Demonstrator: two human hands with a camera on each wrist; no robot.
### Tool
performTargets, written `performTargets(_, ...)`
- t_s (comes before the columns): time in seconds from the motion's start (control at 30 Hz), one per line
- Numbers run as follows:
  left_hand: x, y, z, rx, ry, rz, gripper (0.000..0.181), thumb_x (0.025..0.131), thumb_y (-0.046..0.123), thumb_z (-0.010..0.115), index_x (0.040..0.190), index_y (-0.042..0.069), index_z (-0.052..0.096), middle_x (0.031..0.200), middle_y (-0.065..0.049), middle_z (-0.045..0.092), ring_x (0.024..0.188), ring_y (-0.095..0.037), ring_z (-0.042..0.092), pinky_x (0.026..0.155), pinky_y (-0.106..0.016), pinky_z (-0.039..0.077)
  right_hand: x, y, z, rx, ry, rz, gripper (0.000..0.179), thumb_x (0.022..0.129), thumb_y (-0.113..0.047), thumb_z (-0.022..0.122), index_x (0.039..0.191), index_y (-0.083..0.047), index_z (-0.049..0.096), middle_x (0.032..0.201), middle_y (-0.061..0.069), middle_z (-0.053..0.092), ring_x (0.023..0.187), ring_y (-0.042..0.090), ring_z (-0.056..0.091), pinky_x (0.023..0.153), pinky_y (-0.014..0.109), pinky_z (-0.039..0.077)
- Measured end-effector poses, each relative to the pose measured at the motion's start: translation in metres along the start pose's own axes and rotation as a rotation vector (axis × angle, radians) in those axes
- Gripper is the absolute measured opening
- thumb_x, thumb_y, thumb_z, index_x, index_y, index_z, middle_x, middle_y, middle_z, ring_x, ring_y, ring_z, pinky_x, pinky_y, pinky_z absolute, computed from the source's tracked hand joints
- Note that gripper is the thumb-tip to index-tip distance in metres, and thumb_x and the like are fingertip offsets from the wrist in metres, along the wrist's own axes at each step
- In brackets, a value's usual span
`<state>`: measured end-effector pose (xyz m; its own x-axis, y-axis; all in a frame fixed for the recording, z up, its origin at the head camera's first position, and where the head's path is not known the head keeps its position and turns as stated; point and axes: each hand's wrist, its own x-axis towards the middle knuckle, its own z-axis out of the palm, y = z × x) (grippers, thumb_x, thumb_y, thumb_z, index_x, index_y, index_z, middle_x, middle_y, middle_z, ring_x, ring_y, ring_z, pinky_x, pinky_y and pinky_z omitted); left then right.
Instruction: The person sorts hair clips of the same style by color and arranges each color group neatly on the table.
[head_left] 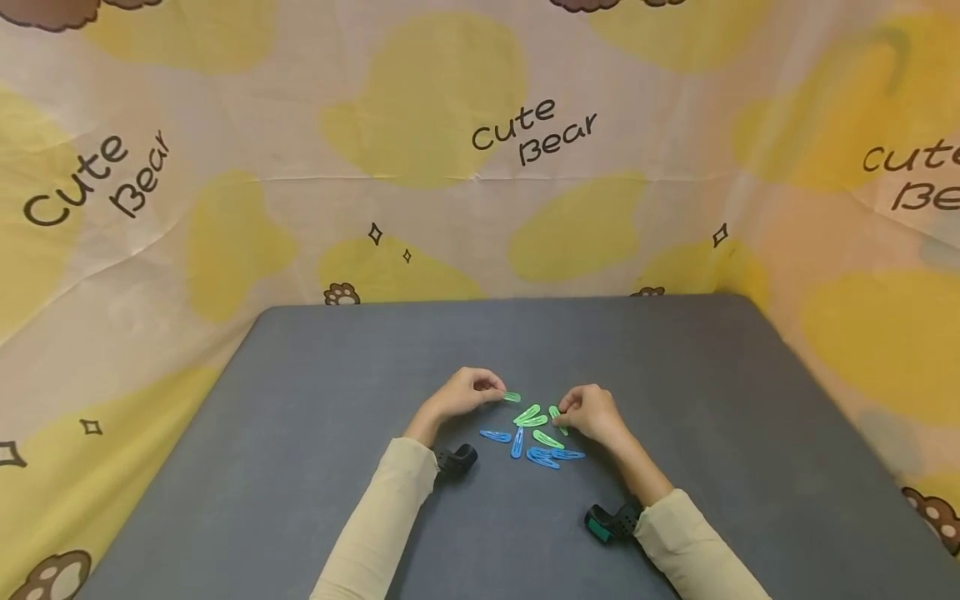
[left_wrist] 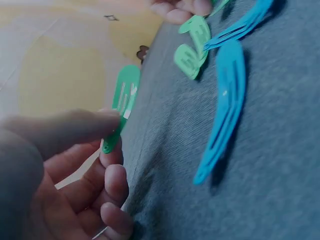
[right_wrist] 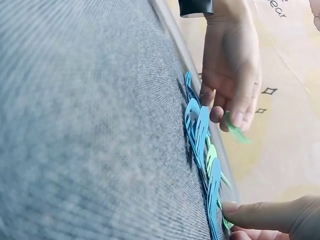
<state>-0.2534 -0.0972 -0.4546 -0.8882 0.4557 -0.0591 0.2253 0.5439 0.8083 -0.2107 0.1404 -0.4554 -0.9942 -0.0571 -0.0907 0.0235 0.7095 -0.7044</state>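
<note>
My left hand [head_left: 467, 393] pinches a green snap hair clip [left_wrist: 125, 92] between thumb and index finger, its broad rounded end sticking out past the fingertips. The other fingers of that hand curl loosely below. Across the pile, my right hand [head_left: 592, 414] has thumb and fingertips on another green hair clip [head_left: 553, 411], partly hidden by them. Between the hands lie more green clips [head_left: 547, 439], two of them close together in a narrow V. Nearer to me are several blue hair clips [head_left: 495, 436], some overlapping at the right.
The clips lie on a grey cloth-covered table [head_left: 337, 358]. Behind and beside it hangs a yellow and cream printed curtain [head_left: 450, 100]. Black bands with camera mounts [head_left: 457, 458] sit on both wrists, low over the table.
</note>
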Motion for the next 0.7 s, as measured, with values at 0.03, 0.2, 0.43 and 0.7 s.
performTargets(0.03, 0.0, 0.0, -0.001, -0.012, -0.001, -0.011, 0.013, 0.091, 0.013, 0.064, 0.095, 0.003, 0.07, 0.091, -0.011, 0.069, 0.076, -0.007, 0.051, 0.071, -0.019, 0.043, -0.001, 0.001, 0.0, 0.004, -0.001, -0.001, 0.016, 0.071, -0.009, 0.082, 0.076, -0.001, 0.069, 0.064, 0.005, 0.063, 0.061, 0.013, 0.051, 0.055, 0.023, 0.039)
performTargets(0.2, 0.001, -0.001, -0.004, -0.068, 0.007, -0.07, 0.015, 0.091, 0.014, 0.062, 0.095, 0.002, 0.07, 0.091, -0.011, 0.071, 0.077, -0.006, 0.058, 0.072, -0.02, 0.045, -0.003, 0.0, 0.001, 0.012, 0.014, -0.014, 0.016, 0.07, -0.008, 0.082, 0.076, -0.001, 0.069, 0.064, 0.006, 0.064, 0.06, 0.012, 0.051, 0.055, 0.024, 0.039)
performTargets(0.43, 0.007, -0.007, -0.008, -0.237, 0.055, -0.149, 0.016, 0.089, 0.009, 0.063, 0.096, -0.004, 0.07, 0.083, -0.013, 0.075, 0.07, -0.005, 0.067, 0.066, -0.021, 0.052, -0.002, -0.003, 0.0, 0.018, 0.012, -0.015, 0.016, 0.07, -0.008, 0.082, 0.075, -0.001, 0.069, 0.064, 0.006, 0.064, 0.059, 0.012, 0.051, 0.055, 0.023, 0.039)
performTargets(0.7, 0.015, -0.015, -0.011, -0.384, 0.132, -0.174, 0.021, 0.088, 0.006, 0.061, 0.104, -0.008, 0.066, 0.085, -0.007, 0.073, 0.069, -0.006, 0.066, 0.069, -0.022, 0.056, -0.002, -0.001, 0.0, 0.028, 0.008, -0.015, 0.016, 0.07, -0.007, 0.082, 0.076, 0.0, 0.069, 0.063, 0.005, 0.062, 0.06, 0.012, 0.049, 0.056, 0.024, 0.039)
